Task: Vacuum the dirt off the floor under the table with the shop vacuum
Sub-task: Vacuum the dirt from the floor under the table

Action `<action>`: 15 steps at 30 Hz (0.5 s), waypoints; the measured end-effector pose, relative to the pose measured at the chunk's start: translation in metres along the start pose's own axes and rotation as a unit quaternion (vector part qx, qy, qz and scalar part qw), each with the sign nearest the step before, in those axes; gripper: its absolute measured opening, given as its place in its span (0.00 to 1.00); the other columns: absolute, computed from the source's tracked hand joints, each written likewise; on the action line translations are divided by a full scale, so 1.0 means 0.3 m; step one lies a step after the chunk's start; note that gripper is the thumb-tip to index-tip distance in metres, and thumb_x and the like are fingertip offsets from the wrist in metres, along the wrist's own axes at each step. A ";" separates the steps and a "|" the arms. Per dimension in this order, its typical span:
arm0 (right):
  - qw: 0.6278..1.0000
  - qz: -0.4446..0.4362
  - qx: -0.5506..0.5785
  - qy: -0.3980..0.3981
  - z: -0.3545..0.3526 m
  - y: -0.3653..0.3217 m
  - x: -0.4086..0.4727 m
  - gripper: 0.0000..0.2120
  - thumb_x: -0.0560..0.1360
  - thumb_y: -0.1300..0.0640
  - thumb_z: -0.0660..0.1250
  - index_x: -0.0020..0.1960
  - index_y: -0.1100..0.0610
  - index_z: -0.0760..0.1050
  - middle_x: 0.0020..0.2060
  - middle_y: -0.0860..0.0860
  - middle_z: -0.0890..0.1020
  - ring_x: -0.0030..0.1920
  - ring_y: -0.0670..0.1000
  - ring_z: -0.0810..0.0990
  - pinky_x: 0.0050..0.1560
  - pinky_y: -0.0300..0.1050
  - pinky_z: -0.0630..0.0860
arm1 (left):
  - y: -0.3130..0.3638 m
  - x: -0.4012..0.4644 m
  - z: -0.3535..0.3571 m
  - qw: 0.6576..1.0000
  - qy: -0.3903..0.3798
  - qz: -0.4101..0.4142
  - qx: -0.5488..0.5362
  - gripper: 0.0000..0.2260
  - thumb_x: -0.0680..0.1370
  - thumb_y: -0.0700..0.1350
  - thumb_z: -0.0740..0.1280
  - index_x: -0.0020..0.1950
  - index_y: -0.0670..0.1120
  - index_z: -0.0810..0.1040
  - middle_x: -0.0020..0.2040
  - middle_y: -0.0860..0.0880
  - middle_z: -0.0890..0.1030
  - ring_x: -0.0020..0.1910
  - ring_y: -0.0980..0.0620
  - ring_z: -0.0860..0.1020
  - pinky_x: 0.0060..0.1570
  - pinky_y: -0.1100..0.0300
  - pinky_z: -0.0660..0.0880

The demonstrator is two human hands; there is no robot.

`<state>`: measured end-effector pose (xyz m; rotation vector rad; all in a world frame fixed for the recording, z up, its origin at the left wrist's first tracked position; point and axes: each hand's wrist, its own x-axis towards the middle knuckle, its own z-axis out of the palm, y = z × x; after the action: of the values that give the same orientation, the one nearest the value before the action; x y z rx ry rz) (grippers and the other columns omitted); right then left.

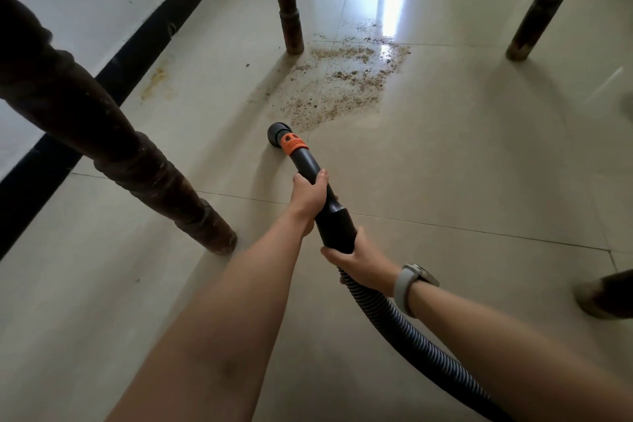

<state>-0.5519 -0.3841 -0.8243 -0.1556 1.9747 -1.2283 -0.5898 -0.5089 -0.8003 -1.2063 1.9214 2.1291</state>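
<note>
I had the dark grey rigid plastic vacuum wand in both hands: my left hand wrapped round the tube partway up, my right hand curled under the thick black cuff where the ribbed grey flexible hose joins. The round black nozzle, just past an orange plastic collar, sat low at the near edge of the patch of tan, gritty dirt on the glossy cream tiled floor; whether it touched the tile I could not tell.

The wand looked light and stiff, so it would steer from the forward grip, while the hose looked springy and likely to drag and tug sideways; the rear hand seemed well placed to take that pull. The grit looked loose and dry, easy to scatter if the nozzle shoved it.

A turned dark wooden table leg stood at the far left edge of the dirt, some grains close against its foot, and would hamper the nozzle there. A second leg stood near on my left, and a third well apart on the right. A yellowish stain lay by the black skirting.
</note>
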 end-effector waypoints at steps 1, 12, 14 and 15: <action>1.000 0.002 -0.012 0.015 0.002 0.000 0.002 0.22 0.73 0.53 0.70 0.58 0.61 0.62 0.44 0.56 0.75 0.36 0.52 0.77 0.34 0.45 0.78 | -0.005 -0.001 0.004 1.000 0.004 0.001 0.000 0.16 0.81 0.46 0.59 0.64 0.39 0.60 0.45 0.44 0.73 0.38 0.47 0.78 0.38 0.55 0.78; 0.988 0.008 -0.138 0.075 0.037 -0.016 0.022 0.25 0.75 0.48 0.67 0.59 0.62 0.60 0.55 0.60 0.76 0.51 0.60 0.80 0.44 0.49 0.77 | -0.039 -0.006 -0.006 0.997 0.010 0.046 0.059 0.22 0.82 0.52 0.55 0.72 0.42 0.55 0.53 0.46 0.71 0.52 0.47 0.73 0.55 0.51 0.73; 0.987 0.008 -0.133 0.087 0.023 -0.015 0.020 0.25 0.75 0.47 0.67 0.59 0.62 0.61 0.54 0.60 0.76 0.51 0.61 0.80 0.46 0.52 0.77 | -0.029 -0.002 0.016 0.995 -0.002 0.059 0.075 0.22 0.82 0.53 0.55 0.70 0.42 0.58 0.52 0.47 0.71 0.51 0.48 0.73 0.52 0.53 0.72; 0.988 0.011 -0.126 0.089 0.012 -0.009 0.017 0.25 0.74 0.47 0.67 0.59 0.62 0.60 0.54 0.59 0.77 0.50 0.61 0.80 0.47 0.53 0.78 | -0.027 -0.004 0.032 0.995 -0.010 0.063 0.081 0.21 0.82 0.53 0.55 0.70 0.41 0.58 0.52 0.46 0.71 0.51 0.48 0.73 0.51 0.54 0.71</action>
<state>-0.5538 -0.3905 -0.8256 -0.1555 2.2777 -1.0044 -0.5898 -0.4981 -0.8069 -1.0572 2.1662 1.9848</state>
